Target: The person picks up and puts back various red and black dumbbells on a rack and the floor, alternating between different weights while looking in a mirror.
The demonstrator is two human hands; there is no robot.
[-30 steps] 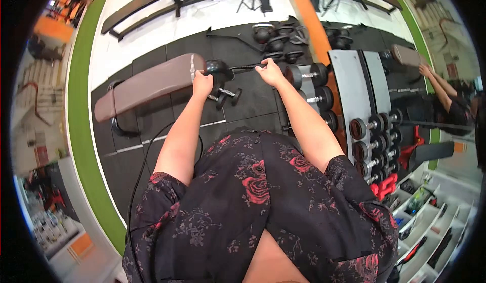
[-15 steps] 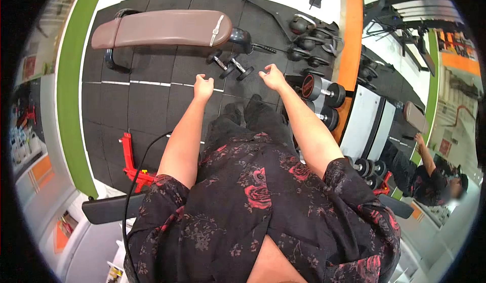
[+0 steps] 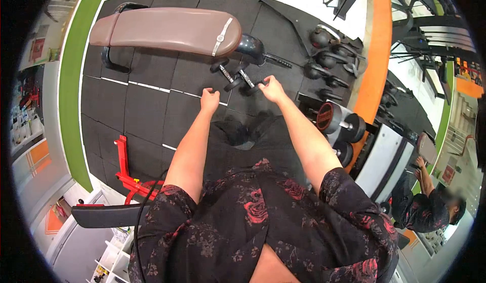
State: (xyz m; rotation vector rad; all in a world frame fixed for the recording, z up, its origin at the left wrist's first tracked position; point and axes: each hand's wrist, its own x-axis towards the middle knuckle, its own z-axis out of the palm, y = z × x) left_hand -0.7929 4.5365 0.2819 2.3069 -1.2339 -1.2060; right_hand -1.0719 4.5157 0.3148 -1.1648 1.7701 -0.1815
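Note:
Two small dumbbells lie on the black floor mat ahead of me: a left dumbbell (image 3: 226, 74) and a right dumbbell (image 3: 246, 78), both with shiny handles and dark heads. My right hand (image 3: 273, 89) is nearest them, its loosely curled fingers overlapping the near head of the right dumbbell in this view. My left hand (image 3: 210, 101) reaches out below and left of the left dumbbell, thumb apart from half-bent fingers and nothing in it. Beyond the dumbbells stands a brown padded bench (image 3: 167, 29), with a silver wristwatch (image 3: 221, 37) laid across its right end.
Kettlebells (image 3: 324, 57) stand on the floor at the upper right. Closer on the right, a rack holds larger dumbbells (image 3: 329, 117) beside an orange-edged mirror wall. A red metal frame (image 3: 123, 161) and a dark pad (image 3: 109, 215) are at my left.
My view has tipped and my body has bent forward, so the dumbbells appear closer to my hands. The right hand now overlaps one dumbbell's head.

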